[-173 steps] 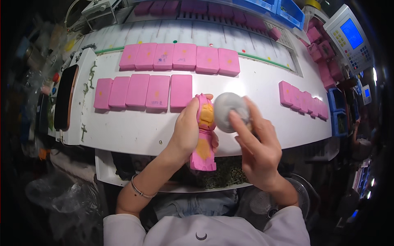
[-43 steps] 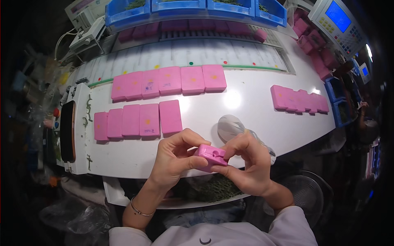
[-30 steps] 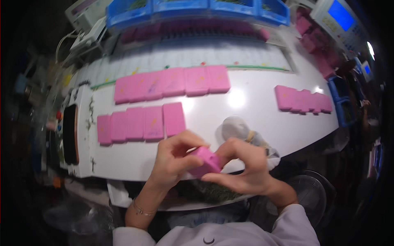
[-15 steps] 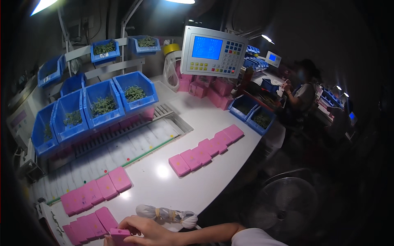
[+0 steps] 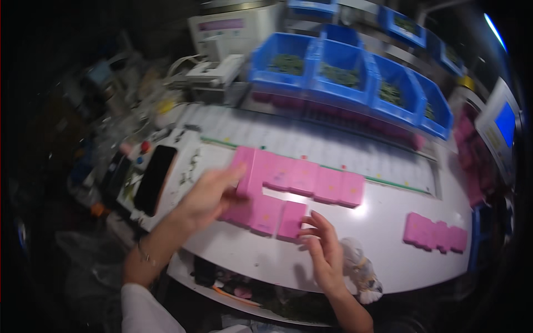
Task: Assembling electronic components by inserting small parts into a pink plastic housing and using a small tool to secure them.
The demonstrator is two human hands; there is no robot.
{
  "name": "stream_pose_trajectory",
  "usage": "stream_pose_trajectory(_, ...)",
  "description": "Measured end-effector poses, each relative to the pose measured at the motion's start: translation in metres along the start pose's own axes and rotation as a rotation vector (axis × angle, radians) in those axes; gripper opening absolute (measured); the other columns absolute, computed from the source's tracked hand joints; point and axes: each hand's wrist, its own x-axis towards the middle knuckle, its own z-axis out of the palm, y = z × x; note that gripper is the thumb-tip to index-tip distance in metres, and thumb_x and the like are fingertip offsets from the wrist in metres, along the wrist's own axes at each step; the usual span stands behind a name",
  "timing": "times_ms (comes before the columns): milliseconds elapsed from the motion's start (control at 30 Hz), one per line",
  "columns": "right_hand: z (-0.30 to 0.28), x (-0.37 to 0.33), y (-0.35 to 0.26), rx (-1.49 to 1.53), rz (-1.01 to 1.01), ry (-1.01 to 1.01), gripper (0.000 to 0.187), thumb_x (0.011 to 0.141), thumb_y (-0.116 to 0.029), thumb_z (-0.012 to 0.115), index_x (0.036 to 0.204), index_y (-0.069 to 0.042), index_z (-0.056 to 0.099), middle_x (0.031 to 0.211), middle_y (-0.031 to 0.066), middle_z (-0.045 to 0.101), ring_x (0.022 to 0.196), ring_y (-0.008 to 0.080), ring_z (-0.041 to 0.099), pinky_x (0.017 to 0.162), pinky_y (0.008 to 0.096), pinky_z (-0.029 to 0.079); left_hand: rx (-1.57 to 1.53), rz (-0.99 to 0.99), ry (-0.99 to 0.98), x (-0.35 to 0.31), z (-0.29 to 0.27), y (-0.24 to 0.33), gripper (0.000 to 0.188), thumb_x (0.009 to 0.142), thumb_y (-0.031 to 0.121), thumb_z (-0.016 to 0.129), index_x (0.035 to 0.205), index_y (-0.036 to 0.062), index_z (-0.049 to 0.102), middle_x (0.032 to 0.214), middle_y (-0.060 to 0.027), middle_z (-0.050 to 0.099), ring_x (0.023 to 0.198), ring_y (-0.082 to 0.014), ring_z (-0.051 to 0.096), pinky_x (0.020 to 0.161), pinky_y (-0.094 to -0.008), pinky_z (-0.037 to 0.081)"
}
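My left hand (image 5: pixel 206 197), smeared by motion, grips a pink block (image 5: pixel 250 169) at the left end of two rows of similar blocks. Its fingertips are partly hidden behind this block. To the right, my right hand (image 5: pixel 325 247) is open, its fingers spread and slightly bent beside the end block (image 5: pixel 292 220) of the near row. Whether the fingertips touch that block I cannot tell. Pink blocks in the far row (image 5: pixel 328 184) lie side by side along the green-edged strip. Small coloured dots and faint marks show on some tops.
Blue bins (image 5: pixel 341 75) with green plant-like pieces stand behind the strip. A black phone (image 5: pixel 156 180) lies left on the white table (image 5: pixel 355 222). Right of my right hand is a banded white bundle (image 5: pixel 361 269). Farther right are more pink blocks (image 5: pixel 433 232) and a keypad display (image 5: pixel 502 125).
My view has swung left, bringing the phone and the table's left end into sight. My hands, formerly together at one pink block, are now apart, with the right one open.
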Motion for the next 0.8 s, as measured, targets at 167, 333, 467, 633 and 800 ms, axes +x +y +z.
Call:
stream_pose_trajectory(167, 0.007, 0.007, 0.005, -0.354, -0.22, 0.062, 0.021, 0.082, 0.004, 0.051, 0.101, 0.002, 0.057, 0.103, 0.0135, 0.056, 0.085, 0.02, 0.057, 0.074, 0.0263, 0.047, 0.919, 0.284, 0.517, 0.114, -0.092, 0.071, 0.029, 0.067, 0.018, 0.072, 0.085, -0.0032, 0.062, 0.079, -0.0106, 0.064, 0.075, -0.0189, 0.063, 0.069, -0.0299, 0.05)
stream_pose_trajectory(333, 0.005, 0.004, 0.004, -0.522, -0.279, 0.174, 0.018, 0.077, 0.007, 0.055, 0.093, 0.002, 0.06, 0.091, 0.0135, 0.059, 0.079, 0.0223, 0.059, 0.069, 0.0277, 0.048, 1.635, 0.305, 0.802, 0.179, -0.135, 0.08, 0.034, 0.064, 0.024, 0.074, 0.085, -0.001, 0.064, 0.085, -0.0208, 0.064, 0.077, -0.0338, 0.064, 0.07, -0.0402, 0.051)
stream_pose_trajectory(467, 0.005, 0.005, 0.005, -0.501, -0.229, 0.14, 0.019, 0.077, 0.006, 0.056, 0.094, 0.001, 0.06, 0.093, 0.0135, 0.058, 0.078, 0.0224, 0.058, 0.067, 0.028, 0.048, 1.574, 0.252, 0.77, 0.183, -0.128, 0.071, 0.034, 0.069, 0.027, 0.07, 0.086, -0.0014, 0.063, 0.093, -0.0216, 0.062, 0.088, -0.0343, 0.06, 0.079, -0.0407, 0.048)
stream_pose_trajectory(633, 0.004, 0.003, 0.004, -0.543, -0.209, 0.074, 0.024, 0.075, 0.005, 0.058, 0.098, 0.001, 0.06, 0.098, 0.0138, 0.057, 0.084, 0.0236, 0.057, 0.067, 0.0284, 0.047, 1.857, 0.42, 0.529, 0.18, -0.09, 0.047, 0.035, 0.075, 0.028, 0.065, 0.087, -0.0046, 0.062, 0.104, -0.0271, 0.053, 0.099, -0.0397, 0.052, 0.085, -0.0454, 0.044)
stream_pose_trajectory(800, 0.003, 0.002, 0.004, -0.628, -0.222, 0.085, 0.032, 0.072, 0.003, 0.061, 0.103, 0.0, 0.059, 0.105, 0.0146, 0.054, 0.094, 0.0277, 0.052, 0.075, 0.0333, 0.044, 1.673, 0.335, 0.269, 0.226, -0.051, 0.031, 0.033, 0.077, 0.025, 0.06, 0.095, -0.0022, 0.061, 0.102, -0.0242, 0.056, 0.097, -0.0384, 0.054, 0.082, -0.0441, 0.044)
